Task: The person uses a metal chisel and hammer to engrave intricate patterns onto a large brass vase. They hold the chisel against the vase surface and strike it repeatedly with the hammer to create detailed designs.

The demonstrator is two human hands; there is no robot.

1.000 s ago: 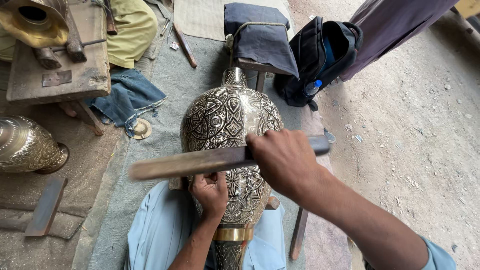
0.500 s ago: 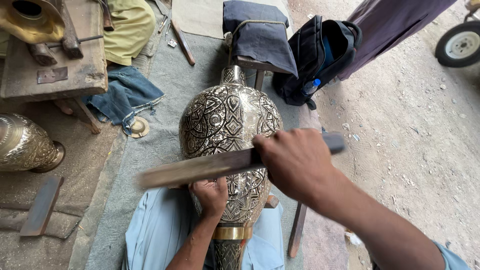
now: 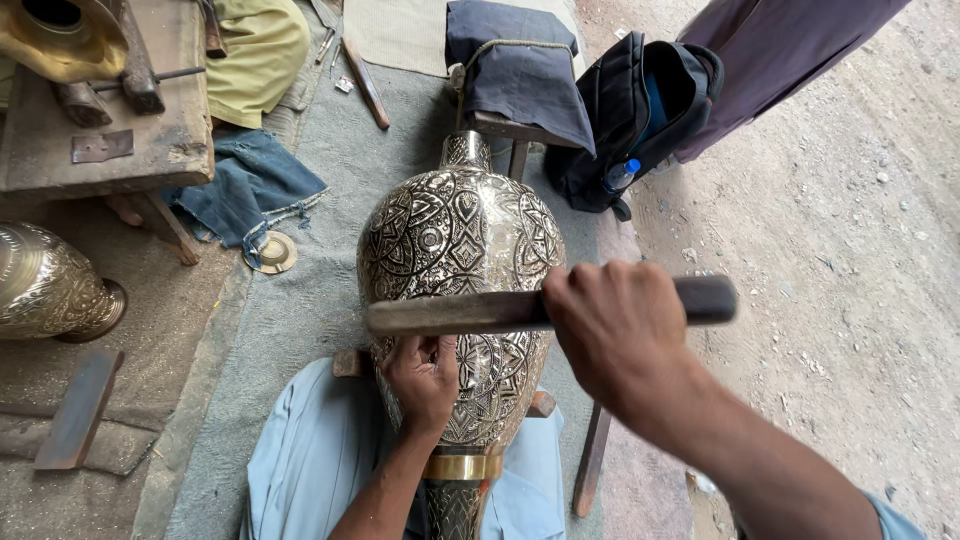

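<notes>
**Engraving the Brass Vase**

Nearest the camera, the right hand (image 3: 620,335) is closing its grip around a long dark wooden-handled striking tool (image 3: 470,312), holding it level across the body of the vase. Just beneath, the left hand (image 3: 425,375) is pressing against the large engraved silver-and-brass metal vase (image 3: 455,235), its fingers curled tight; what it is clamping, likely a small chisel, is hidden, so I cannot tell. The vase is lying lengthwise across the lap, over the pale blue trousers (image 3: 310,450), its neck pointing away and resting on a dark cloth-padded wooden stand (image 3: 520,70).

The step in hand looks like chasing the pattern, with the striker poised over the left hand. The next blow would need the left hand steady on the surface and the tool falling squarely.

Farther left, a second rounded brass vessel (image 3: 45,285) is sitting on the ground beside a worn wooden tabletop (image 3: 100,150). Beyond, a black backpack (image 3: 640,110) is holding a clear bottle with a blue cap (image 3: 620,175); no readable labels or signs are showing.
</notes>
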